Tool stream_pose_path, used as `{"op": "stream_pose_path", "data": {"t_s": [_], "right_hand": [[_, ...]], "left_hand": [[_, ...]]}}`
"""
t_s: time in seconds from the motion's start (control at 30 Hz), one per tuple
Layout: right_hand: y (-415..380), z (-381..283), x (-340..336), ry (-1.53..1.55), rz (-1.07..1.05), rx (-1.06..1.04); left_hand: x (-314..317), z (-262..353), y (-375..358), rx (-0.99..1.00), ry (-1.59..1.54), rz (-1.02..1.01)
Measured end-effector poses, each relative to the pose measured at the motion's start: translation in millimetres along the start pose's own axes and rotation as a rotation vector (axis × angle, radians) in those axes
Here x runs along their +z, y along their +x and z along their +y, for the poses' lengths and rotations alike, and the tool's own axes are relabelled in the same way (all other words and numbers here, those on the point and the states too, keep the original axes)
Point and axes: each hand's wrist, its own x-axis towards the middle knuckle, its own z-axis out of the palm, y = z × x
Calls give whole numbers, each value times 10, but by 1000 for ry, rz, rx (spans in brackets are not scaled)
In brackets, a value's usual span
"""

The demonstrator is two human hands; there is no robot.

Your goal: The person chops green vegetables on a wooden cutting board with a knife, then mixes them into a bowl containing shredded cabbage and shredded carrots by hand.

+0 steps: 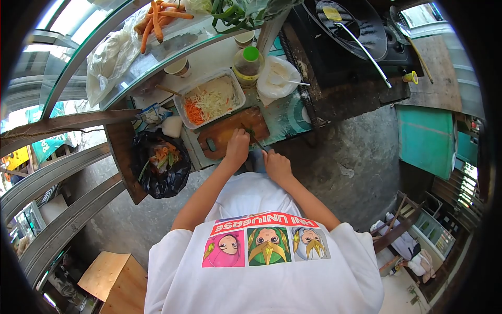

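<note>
Green vegetable (249, 127), a dark scrap too small to name surely, lies toward the far right part of the wooden cutting board (222, 137), just beyond the fingers; the board lies at a slant on the worktop (297, 119), in front of the person. The left hand (238, 145) is bunched on the board with its fingers together, right at the vegetable; whether it pinches the piece or only presses it down I cannot tell. The right hand (277, 164) is wrapped round the handle of a knife (257, 140), whose blade slants up and leftward over the near edge of the board, its tip near the left fingers.

The step in hand looks to be cutting the green vegetable; the next cut would seem to call for a steady left hand, fingertips tucked back from the edge, and a short, controlled stroke from the right; the blade is close enough to those fingers that a slip could nick them.

Just beyond the board stands a white tub (242, 94); shredded carrot (194, 111) lies at its left, with pale shreds (213, 99), probably cabbage, beside it; the cut greens may well be meant to join them, though that is only a guess; a black bag (179, 181) of vegetable scraps (163, 157) hangs left of the board.
</note>
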Motion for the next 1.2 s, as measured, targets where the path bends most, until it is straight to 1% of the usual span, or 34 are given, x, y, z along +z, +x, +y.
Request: {"op": "stream_pose_path", "data": {"t_s": [0.07, 0.17, 0.27, 0.37, 0.47, 0.6, 0.77, 0.83, 0.97, 1.07, 1.13, 1.2], "right_hand": [[91, -13, 71, -32, 34, -29], [69, -75, -76, 18, 76, -11], [-99, -84, -122, -8, 42, -3], [-106, -105, -137, -2, 42, -13], [-7, -12, 84, -28, 42, -26], [-25, -70, -61, -11, 76, -16], [-131, -91, -166, -13, 21, -1], [-60, -58, -85, -10, 16, -13], [55, -54, 43, 8, 6, -1], [56, -93, -110, 71, -7, 44], [36, -77, -170, 107, -17, 45], [27, -56, -220, 145, -30, 51]], "left_hand": [[-2, -11, 44, 5, 10, 6], [-23, -26, 31, 34, -16, 16], [18, -70, 14, 37, -6, 20], [32, -77, 21, 46, 1, 20], [20, -63, -17, 38, -5, 2], [42, -68, 1, 52, -11, 33], [28, -63, -1, 45, -25, 38], [33, -81, -2, 64, -35, 77], [16, -95, 8, 43, -57, 76], [23, -77, -16, 47, -95, 116], [7, -50, -26, 15, -132, 124], [14, -16, -59, 26, -128, 135]]}}
